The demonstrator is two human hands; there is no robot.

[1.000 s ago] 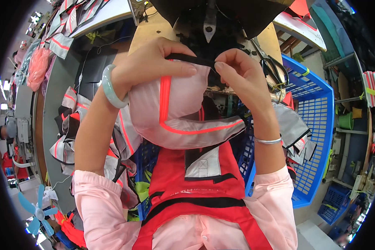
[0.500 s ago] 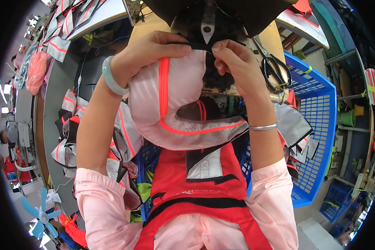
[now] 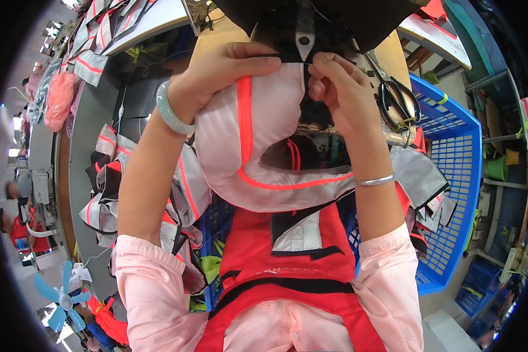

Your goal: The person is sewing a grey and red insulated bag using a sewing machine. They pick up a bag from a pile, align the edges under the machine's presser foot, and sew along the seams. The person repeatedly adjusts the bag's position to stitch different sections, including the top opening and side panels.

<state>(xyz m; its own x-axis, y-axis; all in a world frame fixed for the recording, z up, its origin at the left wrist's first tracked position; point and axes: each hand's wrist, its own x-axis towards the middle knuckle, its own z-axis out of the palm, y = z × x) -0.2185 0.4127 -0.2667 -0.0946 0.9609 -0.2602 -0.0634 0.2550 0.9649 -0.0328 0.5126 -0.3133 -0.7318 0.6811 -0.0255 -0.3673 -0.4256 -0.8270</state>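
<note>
A curved grey reflective fabric piece (image 3: 217,138) with a bright orange-red stripe hangs between my hands over the work surface. My left hand (image 3: 240,63) pinches its upper edge, thumb on top and fingers beneath. At the upper right corner of that edge, my right hand (image 3: 340,79) is closed with thumb and forefinger together; the fingertips hide exactly what they grip. Just beyond the edge, a pointed metal part with a round hole (image 3: 304,41) points toward me from a dark machine. Black-handled scissors (image 3: 396,97) lie to the right of my right hand.
More grey striped pieces (image 3: 102,188) are heaped on the left, and others (image 3: 419,170) hang over a blue plastic basket (image 3: 452,234) on the right. A red apron (image 3: 258,240) covers my lap. At the lower left stands a light-blue fan (image 3: 66,301).
The black strip along the fabric's top edge between my hands has mostly gone from sight, and the grey edge shows there. Both hands keep their pinch; the whole view has shifted slightly.
</note>
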